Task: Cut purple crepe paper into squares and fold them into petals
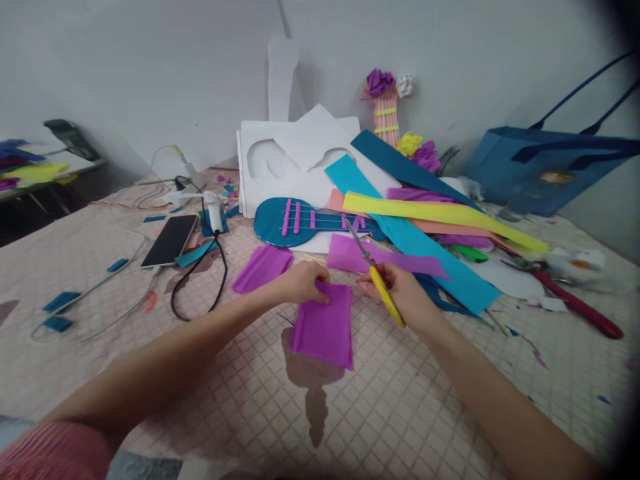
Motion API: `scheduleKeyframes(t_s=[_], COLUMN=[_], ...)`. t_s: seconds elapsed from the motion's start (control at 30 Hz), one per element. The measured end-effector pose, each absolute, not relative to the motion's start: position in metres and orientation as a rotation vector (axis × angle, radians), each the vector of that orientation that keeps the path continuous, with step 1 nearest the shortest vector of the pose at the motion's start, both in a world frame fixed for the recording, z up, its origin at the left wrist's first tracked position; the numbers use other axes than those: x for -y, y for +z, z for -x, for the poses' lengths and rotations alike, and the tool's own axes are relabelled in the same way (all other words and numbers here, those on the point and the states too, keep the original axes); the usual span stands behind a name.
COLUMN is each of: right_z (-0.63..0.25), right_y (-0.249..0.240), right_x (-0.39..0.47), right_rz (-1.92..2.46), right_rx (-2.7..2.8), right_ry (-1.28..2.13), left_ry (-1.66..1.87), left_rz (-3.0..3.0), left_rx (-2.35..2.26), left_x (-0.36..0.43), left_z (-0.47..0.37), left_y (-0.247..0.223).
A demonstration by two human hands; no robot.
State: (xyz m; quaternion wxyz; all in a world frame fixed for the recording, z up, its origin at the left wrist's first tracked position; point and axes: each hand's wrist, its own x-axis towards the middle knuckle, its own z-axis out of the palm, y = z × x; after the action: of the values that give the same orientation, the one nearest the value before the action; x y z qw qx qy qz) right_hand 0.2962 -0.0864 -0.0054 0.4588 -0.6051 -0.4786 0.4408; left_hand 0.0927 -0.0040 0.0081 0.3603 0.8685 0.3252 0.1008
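My left hand (304, 283) pinches the top edge of a folded purple crepe paper sheet (326, 327), which hangs over the quilted table cover. To its right, my right hand (403, 293) is closed around scissors (385, 297) with yellow handles. Their blades point up and away, apart from the sheet in my left hand. Another folded purple crepe piece (265, 268) lies left of my left hand, and a purple strip (385, 257) lies behind the scissors. Beyond my hands rests a small teal guitar shape (285, 222) with purple bars and pale strings.
Crepe strips in yellow (440, 215), blue (450, 270) and other colours pile up at the right. Nearby are red-handled pliers (577, 307) and a blue bag (525, 167). On the left lie a phone (171, 240) and cables. White cut-out boards (300, 153) lean at the back wall.
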Motion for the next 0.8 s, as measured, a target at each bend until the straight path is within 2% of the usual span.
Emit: scheduleKeyframes(t_s=[0.23, 0.43, 0.63, 0.8], right_z=[-0.291, -0.284, -0.280, -0.272], right_y=[0.007, -0.001, 0.003, 0.001], right_x=[0.082, 0.082, 0.085, 0.084], right_rz=[1.315, 1.158, 1.238, 1.342], right_rx=[1.187, 1.187, 1.112, 1.053], right_ry=[1.337, 1.531, 1.495, 1.331], left_ry=[0.268, 0.315, 0.348, 0.361], left_rz=[-2.007, -1.794, -1.746, -1.739], left_rx=[-0.645, -0.692, -0.778, -0.827], left_x=[0.007, 0.008, 0.003, 0.005], left_z=[-0.087, -0.084, -0.078, -0.079], left_y=[0.015, 0.014, 0.009, 0.010])
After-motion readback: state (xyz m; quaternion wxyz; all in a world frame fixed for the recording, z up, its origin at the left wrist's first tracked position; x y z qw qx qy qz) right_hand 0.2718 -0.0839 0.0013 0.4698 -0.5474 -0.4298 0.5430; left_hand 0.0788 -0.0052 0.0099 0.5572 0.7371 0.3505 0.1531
